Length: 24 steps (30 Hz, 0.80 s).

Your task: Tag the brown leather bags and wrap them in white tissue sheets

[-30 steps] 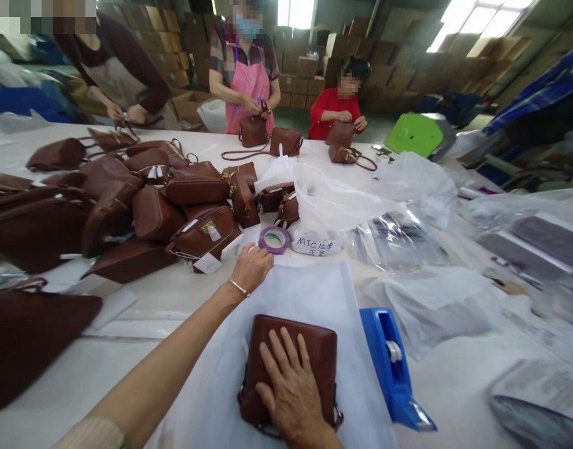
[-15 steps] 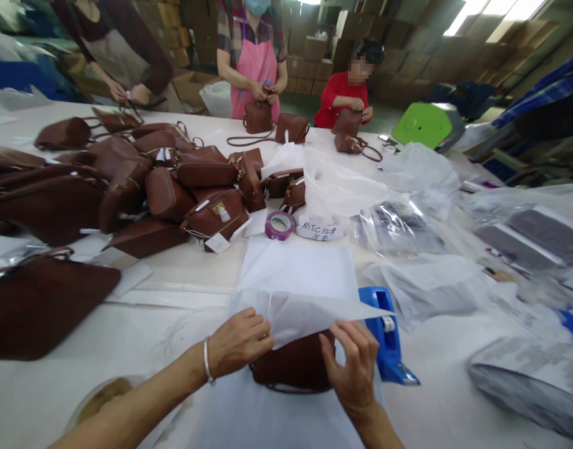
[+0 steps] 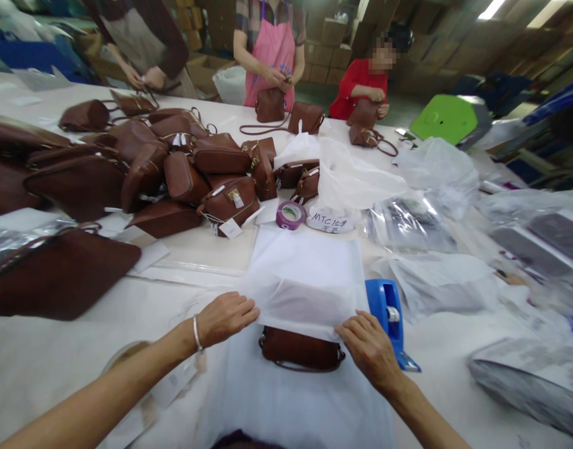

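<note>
In front of me a small brown leather handbag (image 3: 302, 350) lies on white translucent sheets, its strap along the near side. A folded flap of white wrapping sheet (image 3: 312, 299) covers its far part. My left hand (image 3: 229, 319), with a bracelet at the wrist, pinches the flap's left corner. At the opposite corner, my right hand (image 3: 368, 346) has its fingers closed on the flap's edge. Just beyond the right hand stands a blue tape dispenser (image 3: 386, 312). A sliver of something dark brown shows at the bottom edge.
Brown handbags (image 3: 221, 153) are piled at the left, with a larger one (image 3: 80, 268) nearer. Purple tape (image 3: 290, 215) lies ahead. Clear plastic bags (image 3: 408, 221) and a grey wrapped bundle (image 3: 524, 386) are at the right. Three co-workers handle bags across the table.
The flap has come down nearer and flatter over the handbag. My left hand has moved left to its corner, and my right hand has closed on the other corner. The view has shifted slightly.
</note>
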Each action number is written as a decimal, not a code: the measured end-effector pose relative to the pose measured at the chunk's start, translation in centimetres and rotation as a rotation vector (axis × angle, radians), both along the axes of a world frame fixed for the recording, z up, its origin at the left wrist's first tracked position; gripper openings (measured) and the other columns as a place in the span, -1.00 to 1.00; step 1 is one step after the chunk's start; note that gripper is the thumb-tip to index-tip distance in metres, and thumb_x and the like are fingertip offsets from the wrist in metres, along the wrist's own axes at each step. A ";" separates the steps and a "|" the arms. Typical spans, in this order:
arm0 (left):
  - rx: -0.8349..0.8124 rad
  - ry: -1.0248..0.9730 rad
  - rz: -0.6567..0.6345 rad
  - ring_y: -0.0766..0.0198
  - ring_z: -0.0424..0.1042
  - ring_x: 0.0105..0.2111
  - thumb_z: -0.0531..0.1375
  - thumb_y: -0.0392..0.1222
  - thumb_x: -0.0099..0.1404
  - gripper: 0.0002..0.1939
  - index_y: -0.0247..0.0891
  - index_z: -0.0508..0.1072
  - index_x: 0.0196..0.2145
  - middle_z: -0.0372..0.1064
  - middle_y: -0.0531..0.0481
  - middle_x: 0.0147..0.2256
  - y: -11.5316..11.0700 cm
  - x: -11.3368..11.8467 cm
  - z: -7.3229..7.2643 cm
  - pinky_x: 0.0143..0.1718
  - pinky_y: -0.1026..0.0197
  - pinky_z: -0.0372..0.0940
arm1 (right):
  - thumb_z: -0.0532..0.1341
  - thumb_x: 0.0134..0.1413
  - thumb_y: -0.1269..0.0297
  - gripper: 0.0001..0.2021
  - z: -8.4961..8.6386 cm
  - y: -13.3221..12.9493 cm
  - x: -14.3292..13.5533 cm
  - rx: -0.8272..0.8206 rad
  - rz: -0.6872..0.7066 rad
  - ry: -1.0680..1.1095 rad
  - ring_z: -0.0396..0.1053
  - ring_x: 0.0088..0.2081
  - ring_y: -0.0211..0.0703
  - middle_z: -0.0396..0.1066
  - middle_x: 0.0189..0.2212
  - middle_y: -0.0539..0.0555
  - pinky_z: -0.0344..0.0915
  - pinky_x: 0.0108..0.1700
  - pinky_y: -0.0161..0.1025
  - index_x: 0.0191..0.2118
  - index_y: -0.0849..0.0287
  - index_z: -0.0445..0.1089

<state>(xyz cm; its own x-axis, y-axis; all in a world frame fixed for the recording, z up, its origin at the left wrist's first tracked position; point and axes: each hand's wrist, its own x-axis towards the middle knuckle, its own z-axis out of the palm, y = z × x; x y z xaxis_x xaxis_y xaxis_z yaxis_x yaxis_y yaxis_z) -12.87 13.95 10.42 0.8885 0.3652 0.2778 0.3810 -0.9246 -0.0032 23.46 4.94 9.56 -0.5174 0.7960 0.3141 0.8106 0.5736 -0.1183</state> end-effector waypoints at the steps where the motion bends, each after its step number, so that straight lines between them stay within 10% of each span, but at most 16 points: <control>1: -0.008 0.003 0.003 0.28 0.19 -0.50 -0.02 -0.36 0.42 -0.82 -0.23 0.34 -0.29 0.26 0.04 -0.47 -0.3 -0.2 -0.3 -0.44 0.18 0.07 | 0.09 0.24 0.47 -0.78 -0.6 -0.2 -0.1 -0.014 -0.005 -0.002 0.34 -0.30 -0.22 0.43 -0.41 -0.03 0.18 0.09 -0.12 -0.22 0.08 0.46; 9: -0.032 -0.024 0.027 0.27 0.24 -0.46 -0.03 -0.34 0.44 -0.74 -0.25 0.32 -0.41 0.27 0.04 -0.48 -1.6 -0.5 -1.6 -0.37 0.16 0.14 | 0.05 0.26 0.44 -0.79 -1.9 -0.5 -0.3 -0.045 -0.026 0.022 0.26 -0.30 -0.14 0.37 -0.44 0.05 0.21 -0.12 -0.12 -0.29 0.17 0.43; 15: -0.013 -0.148 0.014 0.17 0.29 0.08 0.03 -0.34 0.41 -0.79 -0.25 0.37 -0.37 0.42 -0.07 -0.06 -2.2 -0.7 -2.2 0.15 0.01 0.13 | 0.08 0.21 0.48 -0.82 -2.2 -1.3 0.0 -0.085 -0.026 0.003 0.31 -0.21 -0.10 0.41 -0.33 0.09 0.22 -0.11 -0.14 -0.33 0.15 0.40; 18: -0.070 -0.096 -0.023 0.22 0.38 -0.10 0.01 -0.34 0.42 -0.78 -0.25 0.36 -0.38 0.44 -0.06 -0.23 -2.3 -0.6 -2.8 -0.01 0.10 0.26 | 0.12 0.14 0.50 -0.83 -2.8 -1.3 0.3 -0.191 -0.048 -0.088 0.31 -0.35 -0.13 0.37 -0.45 0.04 0.19 -0.27 -0.20 -0.41 0.15 0.37; 24: -0.140 0.003 -0.040 0.28 0.29 -0.39 -0.03 -0.33 0.43 -0.75 -0.26 0.33 -0.40 0.31 0.00 -0.43 -2.1 -0.1 -4.3 -0.29 0.20 0.24 | 0.23 0.13 0.17 -0.73 2.9 1.6 -0.7 -0.445 -0.241 -0.048 0.31 -0.53 -0.23 0.36 -0.59 -0.05 0.12 -0.44 -0.25 -0.55 0.10 0.36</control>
<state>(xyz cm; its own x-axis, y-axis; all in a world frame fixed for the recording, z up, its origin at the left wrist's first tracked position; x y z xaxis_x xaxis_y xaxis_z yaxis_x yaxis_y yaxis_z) -12.96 11.85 6.17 0.9040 0.3643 0.2238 0.3440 -0.9306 0.1255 22.77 6.55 12.47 -0.3083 0.9458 -0.1021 0.9242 0.2723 -0.2678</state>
